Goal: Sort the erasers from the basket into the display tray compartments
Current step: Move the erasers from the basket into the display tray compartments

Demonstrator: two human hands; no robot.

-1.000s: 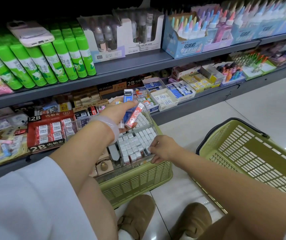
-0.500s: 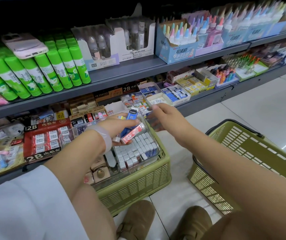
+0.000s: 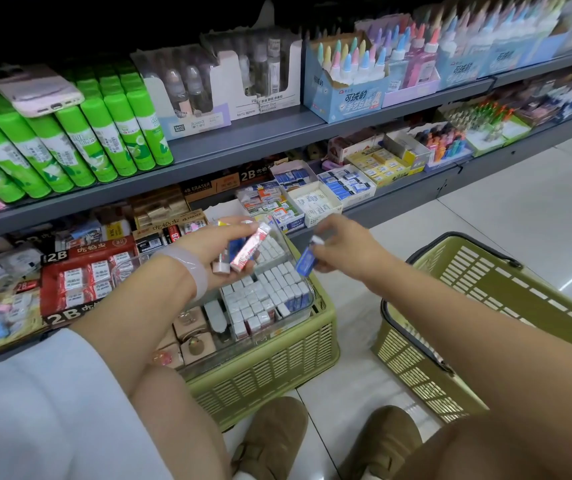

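Holding several erasers [image 3: 250, 249] fanned in left hand [image 3: 215, 247], fingers curled round them, above tray [image 3: 307, 299]. Right hand [image 3: 347, 247] pinching blue eraser [image 3: 305, 263] at fingertips, just right of tray's far end. Clear tray sitting on olive basket [image 3: 277, 362], compartments packed with upright white and blue erasers. Second olive basket [image 3: 485, 306] on pale tiled floor [image 3: 520, 209] to the right, well apart from the hands. Grey shelf [image 3: 243, 136] behind: green glue sticks [image 3: 70, 143], pink phone [image 3: 35, 90] lying on top of them, glue bottles in blue box [image 3: 347, 95]. Lower shelf stocked with eraser boxes, red 2B box [image 3: 83, 275] at left. Brown shoes [image 3: 270, 441] at bottom edge.
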